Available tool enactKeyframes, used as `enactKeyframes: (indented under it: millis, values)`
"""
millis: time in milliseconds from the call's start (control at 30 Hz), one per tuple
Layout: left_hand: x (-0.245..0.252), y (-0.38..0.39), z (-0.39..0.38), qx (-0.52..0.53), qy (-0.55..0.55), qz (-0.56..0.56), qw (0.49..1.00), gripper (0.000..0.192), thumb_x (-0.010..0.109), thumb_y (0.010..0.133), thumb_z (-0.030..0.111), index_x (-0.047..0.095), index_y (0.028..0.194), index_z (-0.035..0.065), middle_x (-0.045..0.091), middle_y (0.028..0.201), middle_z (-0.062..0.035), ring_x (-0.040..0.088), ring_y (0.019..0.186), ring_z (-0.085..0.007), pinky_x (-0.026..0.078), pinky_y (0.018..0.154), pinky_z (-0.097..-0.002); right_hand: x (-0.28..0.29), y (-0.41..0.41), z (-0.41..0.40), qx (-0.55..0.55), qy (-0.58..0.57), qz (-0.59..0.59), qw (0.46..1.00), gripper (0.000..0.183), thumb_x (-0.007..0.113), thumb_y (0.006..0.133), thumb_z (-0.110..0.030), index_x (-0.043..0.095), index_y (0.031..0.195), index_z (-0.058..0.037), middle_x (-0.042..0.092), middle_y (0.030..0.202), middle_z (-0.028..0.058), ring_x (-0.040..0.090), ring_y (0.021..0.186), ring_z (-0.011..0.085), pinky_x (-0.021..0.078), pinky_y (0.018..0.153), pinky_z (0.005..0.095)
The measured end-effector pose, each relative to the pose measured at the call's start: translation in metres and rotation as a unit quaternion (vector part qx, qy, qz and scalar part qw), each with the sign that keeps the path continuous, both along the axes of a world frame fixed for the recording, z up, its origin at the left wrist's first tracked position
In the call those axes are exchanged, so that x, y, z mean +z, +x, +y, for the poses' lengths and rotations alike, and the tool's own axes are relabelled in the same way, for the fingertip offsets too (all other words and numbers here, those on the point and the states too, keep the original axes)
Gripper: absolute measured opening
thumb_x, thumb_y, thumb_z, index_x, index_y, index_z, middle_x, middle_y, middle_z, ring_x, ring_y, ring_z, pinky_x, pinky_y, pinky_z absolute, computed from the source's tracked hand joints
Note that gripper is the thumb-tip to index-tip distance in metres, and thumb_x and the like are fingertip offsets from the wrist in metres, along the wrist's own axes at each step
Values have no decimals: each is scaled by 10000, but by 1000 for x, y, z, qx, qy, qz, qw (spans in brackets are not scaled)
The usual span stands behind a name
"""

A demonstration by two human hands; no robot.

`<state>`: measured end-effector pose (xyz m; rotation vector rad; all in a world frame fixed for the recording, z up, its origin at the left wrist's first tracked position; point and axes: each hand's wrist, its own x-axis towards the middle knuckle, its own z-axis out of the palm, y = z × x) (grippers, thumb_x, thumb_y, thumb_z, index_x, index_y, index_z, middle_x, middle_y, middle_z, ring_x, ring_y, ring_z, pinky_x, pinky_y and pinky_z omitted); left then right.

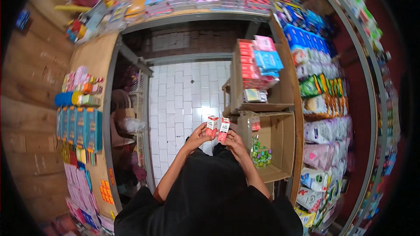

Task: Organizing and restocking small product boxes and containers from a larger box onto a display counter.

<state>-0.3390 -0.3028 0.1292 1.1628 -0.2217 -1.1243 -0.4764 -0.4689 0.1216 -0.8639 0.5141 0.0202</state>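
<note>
Two small red-and-white cartons bearing print are held up side by side in front of my body. My left hand (pixel 199 136) grips the left carton (pixel 212 125), which is turned so that two of its sides show. In my right hand (pixel 233 140) is the right carton (pixel 224 129), tilted slightly, with its printed front towards me. A narrow gap separates the two cartons. Just right of my right hand stands an open cardboard box (pixel 279 147) holding several small green bottles (pixel 261 157) and a reddish pack (pixel 256 124).
Beyond it, another cardboard box (pixel 262 107) holds stacked red cartons (pixel 246 59) and blue packets (pixel 267 61). Shelves of pouches (pixel 320 131) line the right. A wooden counter (pixel 95 52) with teal boxes (pixel 80 127) runs along the left. White tiles (pixel 177 101) cover the floor.
</note>
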Motion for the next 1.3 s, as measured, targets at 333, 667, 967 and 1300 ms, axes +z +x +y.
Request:
enactKeyframes:
  millis: [333, 667, 967, 1300]
  values:
    - [13, 24, 155, 185, 6, -8, 983, 625, 755, 813, 79, 367, 1303, 54, 653, 1111, -162, 627, 1034, -181, 510, 867, -304, 2, 92, 117, 185, -13, 5, 983, 330, 669, 785, 26, 568, 1090, -47, 648, 1026, 48, 613, 943, 112, 481, 854, 264]
    - [3, 13, 264, 375, 5, 24, 927, 535, 666, 913, 207, 368, 1335, 68, 628, 1097, -133, 616, 974, -162, 494, 839, -304, 11, 163, 219, 348, 5, 6, 938, 305, 650, 819, 5, 580, 1116, -16, 652, 1034, 54, 613, 956, 119, 474, 876, 261]
    - [7, 20, 296, 487, 9, 7, 873, 523, 677, 897, 122, 383, 1324, 58, 617, 1148, -162, 600, 1069, -206, 492, 895, -342, 14, 227, 268, 462, -43, -25, 885, 420, 643, 822, 32, 514, 1217, -28, 644, 975, 59, 633, 911, 132, 490, 862, 265]
    - [9, 88, 292, 577, 21, 4, 817, 479, 682, 895, 151, 451, 1299, 38, 642, 1105, -154, 626, 999, -192, 516, 825, -312, 13, 337, 284, 584, -179, -128, 781, 454, 727, 801, 1, 533, 1211, 5, 648, 1046, 89, 626, 870, 125, 521, 803, 278]
